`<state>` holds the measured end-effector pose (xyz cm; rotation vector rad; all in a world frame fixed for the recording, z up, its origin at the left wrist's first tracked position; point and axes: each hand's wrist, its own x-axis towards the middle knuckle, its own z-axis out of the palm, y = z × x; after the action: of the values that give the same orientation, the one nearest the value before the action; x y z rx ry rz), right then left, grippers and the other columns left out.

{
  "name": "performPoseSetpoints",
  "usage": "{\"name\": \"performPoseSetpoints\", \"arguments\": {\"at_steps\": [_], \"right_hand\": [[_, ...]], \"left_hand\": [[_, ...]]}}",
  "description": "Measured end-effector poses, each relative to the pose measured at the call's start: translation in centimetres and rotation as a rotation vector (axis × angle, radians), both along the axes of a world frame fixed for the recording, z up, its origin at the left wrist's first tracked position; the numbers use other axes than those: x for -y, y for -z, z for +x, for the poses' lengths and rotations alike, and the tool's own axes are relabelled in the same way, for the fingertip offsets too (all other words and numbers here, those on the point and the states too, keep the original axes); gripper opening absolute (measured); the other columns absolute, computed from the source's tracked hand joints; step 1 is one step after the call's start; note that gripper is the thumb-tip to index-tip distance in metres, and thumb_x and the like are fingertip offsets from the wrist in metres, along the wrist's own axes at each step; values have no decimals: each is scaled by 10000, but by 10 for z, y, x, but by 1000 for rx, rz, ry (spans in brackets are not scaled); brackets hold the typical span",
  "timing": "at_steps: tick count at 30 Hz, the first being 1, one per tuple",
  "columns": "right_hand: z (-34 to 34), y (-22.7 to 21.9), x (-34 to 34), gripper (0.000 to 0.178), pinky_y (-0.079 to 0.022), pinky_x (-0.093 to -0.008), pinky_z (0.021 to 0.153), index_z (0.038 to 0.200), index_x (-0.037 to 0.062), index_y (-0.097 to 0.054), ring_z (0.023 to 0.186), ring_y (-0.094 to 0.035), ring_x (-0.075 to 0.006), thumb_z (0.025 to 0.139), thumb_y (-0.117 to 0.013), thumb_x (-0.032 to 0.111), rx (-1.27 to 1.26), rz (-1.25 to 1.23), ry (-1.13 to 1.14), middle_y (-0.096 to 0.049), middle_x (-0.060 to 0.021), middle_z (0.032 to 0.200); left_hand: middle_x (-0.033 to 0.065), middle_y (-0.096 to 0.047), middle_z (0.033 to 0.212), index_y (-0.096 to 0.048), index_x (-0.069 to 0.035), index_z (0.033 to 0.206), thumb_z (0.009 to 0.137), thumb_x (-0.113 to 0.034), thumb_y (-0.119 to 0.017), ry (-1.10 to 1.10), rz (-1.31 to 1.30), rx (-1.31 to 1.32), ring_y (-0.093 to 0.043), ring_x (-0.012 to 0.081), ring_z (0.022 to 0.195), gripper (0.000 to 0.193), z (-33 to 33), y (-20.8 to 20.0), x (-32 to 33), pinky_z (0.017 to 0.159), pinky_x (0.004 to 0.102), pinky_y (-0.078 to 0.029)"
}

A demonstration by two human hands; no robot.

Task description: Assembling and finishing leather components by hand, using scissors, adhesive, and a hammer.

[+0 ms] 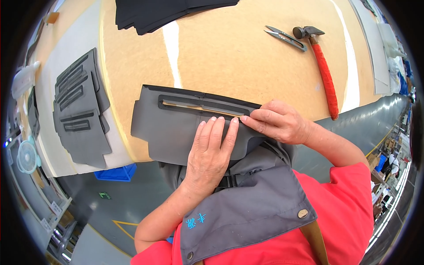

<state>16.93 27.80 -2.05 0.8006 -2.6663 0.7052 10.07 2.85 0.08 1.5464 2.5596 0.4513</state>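
Observation:
A dark grey fabric panel lies at the table's near edge, its lower part close to my waist. Black trim frames a long narrow slot in its upper part, and the tan tabletop shows through the opening. My left hand rests flat on the panel, fingers stretched out just below the slot. At the slot's right end my right hand has its thumb and bent fingers pinched together on the panel. Whether anything small is between those fingertips is hidden.
Farther right lie thread snips and a hammer with a red-wrapped handle. Several grey slotted panels are piled at the left. A black fabric stack sits at the far edge. A blue bin stands below the table.

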Motion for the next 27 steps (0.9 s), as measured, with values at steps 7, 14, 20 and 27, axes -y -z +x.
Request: {"name": "performPoseSetpoints", "arguments": {"at_steps": [7,14,20,27], "right_hand": [[1,2,-3,440,-538,-331,691,1185,-16,-730,805,-629,-216,752,-704,59,25,-55,17,-638,-82,1020],[0,-1,-2,434,-530,-324,694,1184,3,-736,831,-626,-209,754,-712,59,14,-6,19,-638,-75,1014],[3,0,-4,445,-526,-331,708,1200,11,-731,832,-621,-208,758,-712,58,54,-35,8,-641,-67,1017],[2,1,2,442,-522,-329,687,1173,13,-729,807,-617,-211,733,-739,-22,80,-145,105,-624,-68,970]], "left_hand": [[148,-507,1362,-585,-111,1445,887,-7,-607,4,-5,8,-529,319,1289,567,0,0,1,1130,445,-467],[171,-531,1338,-559,-76,1436,914,-86,-602,31,-1,-41,-525,319,1287,524,-2,2,1,1119,452,-461],[168,-529,1346,-564,-79,1432,915,-92,-602,28,-10,-37,-524,319,1292,519,0,3,2,1122,454,-462],[153,-518,1310,-577,-120,1429,891,-87,-617,-8,-30,-29,-521,305,1254,541,0,-3,-6,1102,452,-457]]}}
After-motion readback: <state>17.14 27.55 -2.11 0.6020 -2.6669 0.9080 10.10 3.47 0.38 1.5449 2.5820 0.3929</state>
